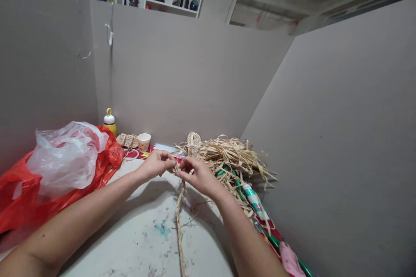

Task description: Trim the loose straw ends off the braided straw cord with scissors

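Observation:
Between my two hands is a small piece of woven straw (173, 169), mostly hidden by the fingers. My left hand (157, 164) pinches its left side. My right hand (198, 175) has thumb and fingers closed at its right side, close to the left fingertips. A long straw braid (179, 229) hangs below the hands and runs down over the white table (146, 229) toward me. Just behind the hands stands a woven straw sole shape (194, 143).
A heap of dry straw (230, 153) lies at the back right, with a white and green bottle (253, 199) beside it. Red and clear plastic bags (68, 156) fill the left. A paper cup (144, 142) and a yellow flask (109, 123) stand by the grey partition (182, 73).

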